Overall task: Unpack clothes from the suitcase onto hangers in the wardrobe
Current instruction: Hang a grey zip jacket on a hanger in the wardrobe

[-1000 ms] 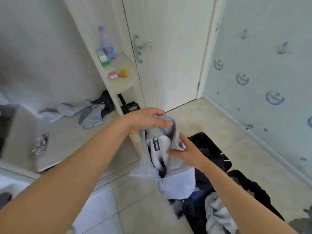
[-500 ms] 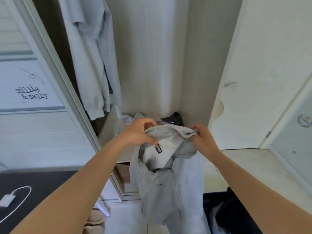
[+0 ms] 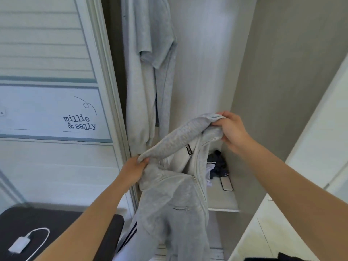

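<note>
A grey zip-up hooded jacket (image 3: 169,204) hangs in front of the open wardrobe (image 3: 207,63), held up by both of my hands. My left hand (image 3: 134,169) grips one side of its collar, low and to the left. Higher and to the right, my right hand (image 3: 230,129) pinches the other side of the collar, so the neck opening is stretched wide. A black label shows inside the neck. Grey clothes (image 3: 148,72) hang inside the wardrobe at the left. No hanger is visible. A dark corner of the suitcase (image 3: 278,258) shows at the bottom right.
A wardrobe shelf (image 3: 222,202) holds dark crumpled clothes (image 3: 217,164) and a small flat white object (image 3: 227,183). A sliding door (image 3: 56,110) with lettering stands at the left. A dark surface (image 3: 56,223) with a white charger (image 3: 20,243) lies at the bottom left. A white door panel (image 3: 310,147) is at the right.
My view swung from the suitcase and floor to the wardrobe. My hands moved apart along the jacket's collar, the right one rising and the left one dropping, spreading the neck open.
</note>
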